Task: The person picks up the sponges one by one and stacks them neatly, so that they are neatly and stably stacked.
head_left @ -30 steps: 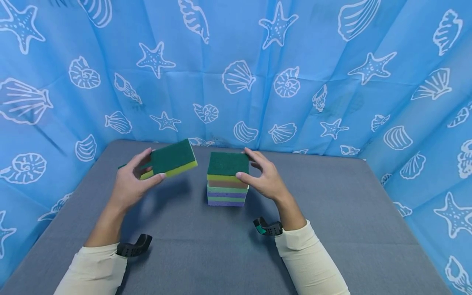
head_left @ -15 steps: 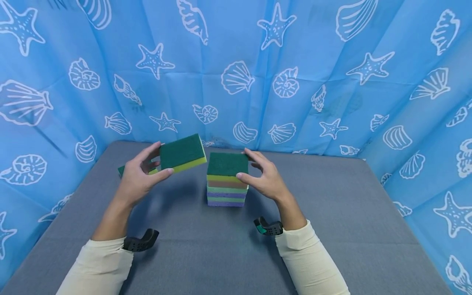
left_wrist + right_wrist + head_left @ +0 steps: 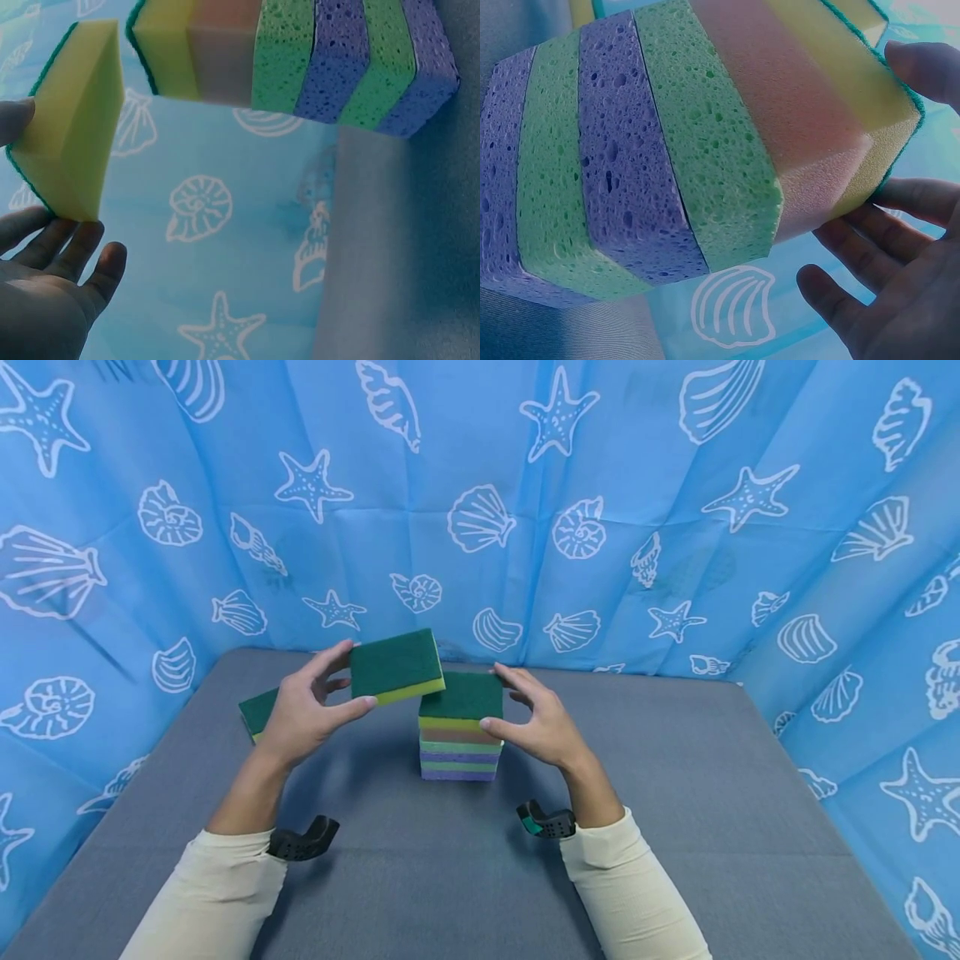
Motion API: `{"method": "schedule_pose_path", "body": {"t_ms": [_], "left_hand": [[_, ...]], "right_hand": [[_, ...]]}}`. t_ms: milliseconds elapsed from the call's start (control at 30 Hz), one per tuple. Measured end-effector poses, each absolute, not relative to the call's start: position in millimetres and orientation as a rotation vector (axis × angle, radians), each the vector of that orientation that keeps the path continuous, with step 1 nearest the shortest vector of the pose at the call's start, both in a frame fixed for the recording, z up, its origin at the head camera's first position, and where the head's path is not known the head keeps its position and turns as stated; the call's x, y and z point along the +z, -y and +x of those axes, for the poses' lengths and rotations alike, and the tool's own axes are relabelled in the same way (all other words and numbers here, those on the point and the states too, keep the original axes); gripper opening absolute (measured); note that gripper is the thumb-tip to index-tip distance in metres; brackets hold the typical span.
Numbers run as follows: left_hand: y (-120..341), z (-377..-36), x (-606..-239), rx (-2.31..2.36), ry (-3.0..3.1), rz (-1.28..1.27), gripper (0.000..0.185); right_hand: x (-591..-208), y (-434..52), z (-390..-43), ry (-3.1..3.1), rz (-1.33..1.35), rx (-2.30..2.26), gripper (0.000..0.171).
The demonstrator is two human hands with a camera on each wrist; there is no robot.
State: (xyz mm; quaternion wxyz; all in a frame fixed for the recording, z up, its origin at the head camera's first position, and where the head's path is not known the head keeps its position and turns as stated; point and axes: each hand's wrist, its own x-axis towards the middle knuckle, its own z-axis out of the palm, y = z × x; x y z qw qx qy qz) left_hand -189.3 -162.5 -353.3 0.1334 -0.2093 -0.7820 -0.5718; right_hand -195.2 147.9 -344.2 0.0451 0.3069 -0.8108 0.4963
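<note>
My left hand (image 3: 303, 720) pinches a green-topped yellow sponge (image 3: 396, 665) by its near end, thumb on the front edge and fingers behind, and holds it in the air just left of centre, its right corner overlapping the upper left of the stack of sponges (image 3: 460, 735) that stands on the grey desk (image 3: 675, 793) at mid-frame. My right hand (image 3: 542, 722) cups the stack's right side with curved fingers, thumb tip on the front of the top sponge and fingertips at its back edge; from the right wrist view the fingers (image 3: 900, 217) lie against the yellow and pinkish layers, a light steadying touch, not a squeeze. To do this well, I judge that I should keep the held sponge level with the green scouring face up, bring its long edges parallel with the stack's, centre it above the top before lowering, and let go only once it sits flat, since soft foam piled this high could lean or slide if pushed from one side. The left wrist view shows the held sponge's yellow underside (image 3: 75, 150) near the stack's top layers, apart from them. Another green sponge (image 3: 258, 712) lies on the desk at centre left, behind my left hand. No container shows in any view; the sponges rest on the bare desk, with blue shell-print cloth (image 3: 480, 485) filling the upper frame.
</note>
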Motion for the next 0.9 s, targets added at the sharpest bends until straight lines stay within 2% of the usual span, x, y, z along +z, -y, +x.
{"method": "schedule_pose_path", "body": {"t_ms": [567, 900], "left_hand": [[140.2, -202.7, -350.8, -1.65, 2.322, -0.733, 0.072], [130.6, -206.2, -349.8, -1.663, 2.364, -0.778, 0.073]], "right_hand": [[-344.9, -149.9, -196.3, 2.498, 0.933, 1.503, 0.07], [-378.2, -159.5, -221.2, 2.496, 0.95, 1.469, 0.078]]}}
